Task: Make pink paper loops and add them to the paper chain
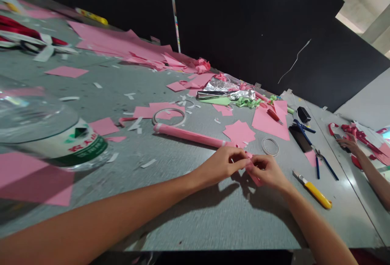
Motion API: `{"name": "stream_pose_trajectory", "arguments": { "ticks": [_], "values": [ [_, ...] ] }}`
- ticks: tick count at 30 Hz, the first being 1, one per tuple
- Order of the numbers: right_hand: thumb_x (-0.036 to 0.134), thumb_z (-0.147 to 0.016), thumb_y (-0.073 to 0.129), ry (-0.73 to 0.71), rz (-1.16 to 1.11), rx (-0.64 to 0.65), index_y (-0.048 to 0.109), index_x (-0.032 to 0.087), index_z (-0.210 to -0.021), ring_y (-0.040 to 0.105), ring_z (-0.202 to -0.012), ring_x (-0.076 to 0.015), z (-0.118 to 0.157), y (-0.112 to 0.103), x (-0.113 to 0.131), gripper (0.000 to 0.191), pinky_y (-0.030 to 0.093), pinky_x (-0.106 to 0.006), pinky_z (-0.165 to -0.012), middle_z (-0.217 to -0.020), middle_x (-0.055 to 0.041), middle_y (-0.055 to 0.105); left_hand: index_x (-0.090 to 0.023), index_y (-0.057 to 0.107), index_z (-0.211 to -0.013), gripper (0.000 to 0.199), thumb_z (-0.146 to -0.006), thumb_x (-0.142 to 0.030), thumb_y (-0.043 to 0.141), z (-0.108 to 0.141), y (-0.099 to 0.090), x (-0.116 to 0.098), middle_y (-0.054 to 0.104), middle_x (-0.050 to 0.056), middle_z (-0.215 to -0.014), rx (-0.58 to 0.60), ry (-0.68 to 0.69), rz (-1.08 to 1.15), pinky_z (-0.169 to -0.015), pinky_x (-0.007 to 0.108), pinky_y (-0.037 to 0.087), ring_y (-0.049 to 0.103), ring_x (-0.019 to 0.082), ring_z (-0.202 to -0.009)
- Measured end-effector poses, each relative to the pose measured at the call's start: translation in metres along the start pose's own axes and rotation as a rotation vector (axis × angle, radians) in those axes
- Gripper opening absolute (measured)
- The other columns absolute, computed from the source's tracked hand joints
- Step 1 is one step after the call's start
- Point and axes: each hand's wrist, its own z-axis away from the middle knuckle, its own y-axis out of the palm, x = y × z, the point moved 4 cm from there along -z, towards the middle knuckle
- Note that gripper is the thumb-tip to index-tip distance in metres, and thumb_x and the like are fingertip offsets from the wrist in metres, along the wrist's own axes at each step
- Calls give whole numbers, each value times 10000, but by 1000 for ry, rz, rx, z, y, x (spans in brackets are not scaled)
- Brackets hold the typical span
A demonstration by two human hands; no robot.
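Both the left hand and the right hand pinch the small pink paper; if they pull unevenly, it may tear.

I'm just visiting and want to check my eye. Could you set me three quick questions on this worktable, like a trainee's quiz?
1. What colour is the handle of the cutter knife?
2. True or false: the person's left hand and right hand meet at a piece of pink paper.
3. Which is at the left side of the picture?
A) blue-handled pliers
B) clear bottle
C) crumpled foil

Key: 1. Yellow; 2. True; 3. B
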Motion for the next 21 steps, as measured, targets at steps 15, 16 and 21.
{"name": "stream_pose_trajectory", "arguments": {
  "ticks": [15, 16, 21],
  "values": [
    [410, -801, 861, 120, -409, -126, 830, 189, -974, 619, -589, -149, -6, -20, -13, 282, 470, -279, -555, -806, -62, 784, -188, 641, -910, 255, -882, -439, 678, -4, -14, 14, 747, 48, -754, -181, -150, 247, -625, 305, 532, 717, 201, -685],
    [407, -793, 873, 136, -438, -125, 828, 188, -1004, 635, -600, -151, -5, -20, -14, 308, 477, -276, -562, -825, -69, 794, -186, 639, -914, 259, -878, -439, 683, -4, -13, 15, 747, 51, -755, -182, -161, 256, -621, 305, 535, 717, 202, -685],
    [473, -824, 868, 163, -471, -150, 830, 177, -989, 665, -618, -159, -6, -20, -21, 341, 507, -277, -572, -834, -90, 801, -188, 631, -889, 260, -849, -434, 706, -4, -13, 14, 721, 25, -729, -197, -162, 295, -656, 318, 563, 704, 190, -670]
  ]
}}
